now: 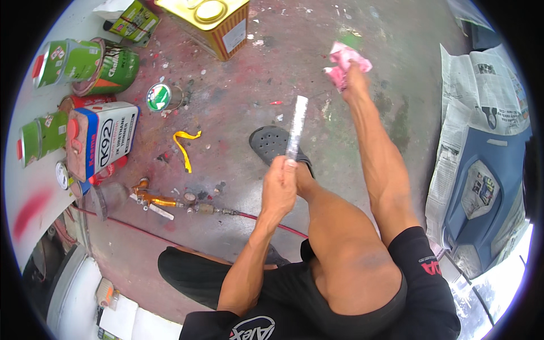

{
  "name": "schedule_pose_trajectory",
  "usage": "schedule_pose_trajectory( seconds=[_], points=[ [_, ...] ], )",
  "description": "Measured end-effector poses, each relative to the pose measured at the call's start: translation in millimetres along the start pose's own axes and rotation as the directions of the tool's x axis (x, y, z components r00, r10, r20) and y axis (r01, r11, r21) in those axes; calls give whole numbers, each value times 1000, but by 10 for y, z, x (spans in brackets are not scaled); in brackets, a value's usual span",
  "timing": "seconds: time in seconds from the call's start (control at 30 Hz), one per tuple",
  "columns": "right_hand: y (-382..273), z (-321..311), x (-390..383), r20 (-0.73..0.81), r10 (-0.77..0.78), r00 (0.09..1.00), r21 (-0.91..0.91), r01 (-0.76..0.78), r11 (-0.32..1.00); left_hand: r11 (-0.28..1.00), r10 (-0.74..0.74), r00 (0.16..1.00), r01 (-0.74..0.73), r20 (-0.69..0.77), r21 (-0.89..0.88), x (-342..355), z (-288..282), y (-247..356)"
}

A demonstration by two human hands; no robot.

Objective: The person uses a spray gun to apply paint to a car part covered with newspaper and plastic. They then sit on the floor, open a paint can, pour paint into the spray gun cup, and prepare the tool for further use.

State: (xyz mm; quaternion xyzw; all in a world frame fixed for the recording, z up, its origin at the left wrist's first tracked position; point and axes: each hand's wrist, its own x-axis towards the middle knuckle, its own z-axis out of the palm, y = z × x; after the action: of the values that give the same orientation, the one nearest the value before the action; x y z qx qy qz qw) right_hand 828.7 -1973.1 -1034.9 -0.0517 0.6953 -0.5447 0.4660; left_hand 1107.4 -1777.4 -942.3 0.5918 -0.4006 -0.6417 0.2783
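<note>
A square-sided gold metal tin (218, 35) with a round gold cap (209, 11) is standing on the stained grey floor (226, 113). A curled yellow strip (181, 148) is lying near a gold-coloured metal spray gun (160, 200), from which a thin red hose (247, 215) is trailing. A blue-grey moulded panel (488, 148) is resting among printed newspaper sheets (479, 76).

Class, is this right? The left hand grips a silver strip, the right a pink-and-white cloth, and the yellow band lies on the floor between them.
Not quite: in the head view, the yellow band lies left of the left hand, not between it and the right hand. The rest stands.
</note>
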Motion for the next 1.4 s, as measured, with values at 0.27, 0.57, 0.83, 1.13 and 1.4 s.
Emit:
schedule_pose_trajectory(
  seconds=[0.27, 0.57, 0.83, 1.13, 1.4],
  points=[
    [771, 686, -1170, 270, 329, 905, -356, -223, 907, 852, 104, 984, -14, -142, 524, 1035, -191, 206],
    [801, 635, -1019, 179, 419, 890, -329, -347, 878, 898, -16, 997, -22, 82, 439, 502, 55, 87],
    [773, 431, -274, 99, -48, 994, -574, 96, 813, 934, -60, 989, 8, 135, 356, -212, -416, 152],
    [616, 1215, -398, 431, -376, 820, -784, 547, 293, 820, 569, 595, -360, -568, 445, 177, -1652, 686],
    [824, 1080, -737, 509, -456, 730, -761, 629, 158, 827, 399, 656, 43, -640, 560, 721, -2080, 247]
  ],
)
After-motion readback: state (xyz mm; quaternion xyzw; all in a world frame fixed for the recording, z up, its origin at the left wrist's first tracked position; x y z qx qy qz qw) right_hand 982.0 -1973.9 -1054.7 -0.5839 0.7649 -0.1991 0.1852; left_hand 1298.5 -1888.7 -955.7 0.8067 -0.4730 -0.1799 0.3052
